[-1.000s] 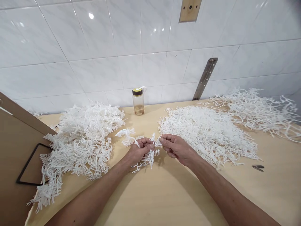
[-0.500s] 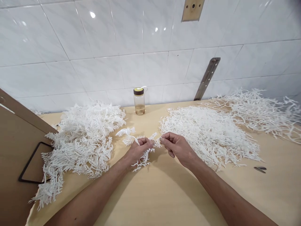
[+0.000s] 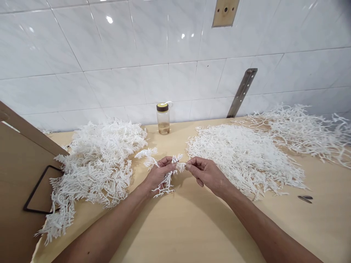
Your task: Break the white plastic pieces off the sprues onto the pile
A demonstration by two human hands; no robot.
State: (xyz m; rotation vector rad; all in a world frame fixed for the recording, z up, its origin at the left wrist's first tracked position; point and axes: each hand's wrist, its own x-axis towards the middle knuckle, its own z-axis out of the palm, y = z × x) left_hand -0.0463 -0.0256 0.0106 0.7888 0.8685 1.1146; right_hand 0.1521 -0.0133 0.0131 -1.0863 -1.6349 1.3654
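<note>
In the middle of the view, my left hand (image 3: 159,173) is closed around a white branching plastic sprig (image 3: 166,182). Its thin twigs stick out above and below the fingers, and a paler leafy end (image 3: 148,155) points off to the left. My right hand (image 3: 207,173) faces it, thumb and forefinger pinched on a twig end at the sprig's right side; the fingertips hide exactly what they grip. Both hands are above the table (image 3: 189,230). A large heap of white sprigs (image 3: 101,164) lies left of my left hand, and another heap (image 3: 241,157) lies just beyond my right hand.
A bottle with a dark lid (image 3: 163,122) stands near the tiled wall (image 3: 153,84). Longer white stems (image 3: 307,129) lie at the far right. Small metal snips (image 3: 305,199) rest on the right. A metal bracket (image 3: 241,93) leans there. A brown panel (image 3: 19,175) borders the left.
My left hand has turned slightly and lifted, shifting the sprig a little. My right fingertips have moved slightly left and down along the twig end. The view has tilted slightly.
</note>
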